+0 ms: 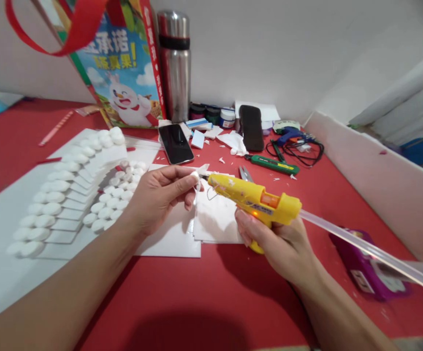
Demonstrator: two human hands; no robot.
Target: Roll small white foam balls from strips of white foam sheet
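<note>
My right hand (275, 241) is wrapped round the handle of a yellow hot glue gun (240, 192), which has an orange light lit and a long clear glue stick (354, 239) running out of its back. Between the thumb and fingers of my left hand (167, 195) is a small white piece (197, 181), largely covered by the fingers. The gun's nozzle points at this piece, close to or touching it. Below lie white sheets (217, 222). To the left, rows of white oval pieces (52, 208) edge a curved stepped white structure (76, 214), with more loose ovals (112, 202) beside it.
A phone (176, 144), a second phone (251, 127), a green cutter (274, 165), scissors (245, 173) and paint jars (227, 117) lie toward the back. A steel flask (175, 66) stands by a printed bag (124, 73). A purple object (370, 265) is at right.
</note>
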